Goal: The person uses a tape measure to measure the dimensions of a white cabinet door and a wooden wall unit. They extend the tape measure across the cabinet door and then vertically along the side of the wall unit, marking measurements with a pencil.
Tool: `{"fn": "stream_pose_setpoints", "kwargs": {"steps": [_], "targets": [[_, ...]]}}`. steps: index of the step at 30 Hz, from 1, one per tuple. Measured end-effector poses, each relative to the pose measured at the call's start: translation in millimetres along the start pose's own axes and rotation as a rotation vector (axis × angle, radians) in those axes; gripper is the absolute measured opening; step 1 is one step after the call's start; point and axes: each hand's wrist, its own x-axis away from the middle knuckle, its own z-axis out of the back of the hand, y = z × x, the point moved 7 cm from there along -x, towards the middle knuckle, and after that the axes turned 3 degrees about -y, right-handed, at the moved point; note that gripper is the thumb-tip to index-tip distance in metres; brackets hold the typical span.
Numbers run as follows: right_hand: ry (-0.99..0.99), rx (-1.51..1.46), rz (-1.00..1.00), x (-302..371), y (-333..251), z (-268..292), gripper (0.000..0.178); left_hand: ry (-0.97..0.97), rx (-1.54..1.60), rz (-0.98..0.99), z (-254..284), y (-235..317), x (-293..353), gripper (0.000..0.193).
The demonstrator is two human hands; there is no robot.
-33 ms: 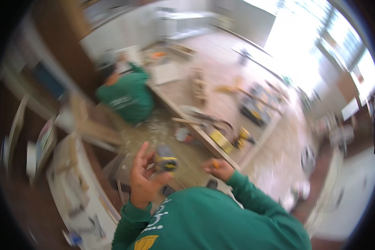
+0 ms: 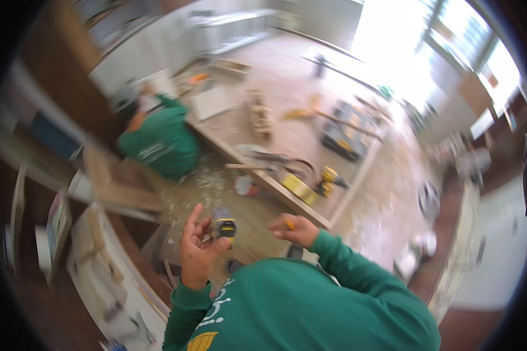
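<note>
My left hand (image 2: pixel 199 245) holds a yellow and black tape measure (image 2: pixel 225 228) between thumb and curled fingers, with the index finger pointing up. Across from it, my right hand (image 2: pixel 301 230) is closed around a short orange stick that looks like a pencil (image 2: pixel 290 224). The two hands are apart, above the floor in front of my chest. No blade stretched out from the tape measure can be made out.
A large low work table (image 2: pixel 275 140) ahead carries a yellow drill (image 2: pixel 329 180), a yellow block (image 2: pixel 298 188), a black tool case (image 2: pixel 346 131) and wood pieces. A co-worker in green (image 2: pixel 161 140) crouches at its left. A white-topped bench (image 2: pixel 102 281) stands left; a bucket (image 2: pixel 425 244) sits right.
The whole scene has shifted left and slightly up in the picture. The tape measure looks turned a little in my left hand. Both hands keep their grips.
</note>
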Motion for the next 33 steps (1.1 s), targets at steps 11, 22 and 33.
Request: {"fn": "stream_pose_setpoints", "kwargs": {"steps": [11,22,33], "targets": [[0.518,0.165,0.014,89.7,-51.2,114.3,0.026,-0.527,-0.177,0.415,-179.8,-140.7,-67.1,0.097],[0.918,0.170,-0.231,144.6,-25.9,163.8,0.016,-1.122,-0.174,0.562,-282.5,-184.1,-104.4,0.078],[1.015,0.340,-0.345,151.3,-71.8,197.5,0.013,-1.498,-0.261,0.397,-342.6,-213.9,-141.6,0.060]]}}
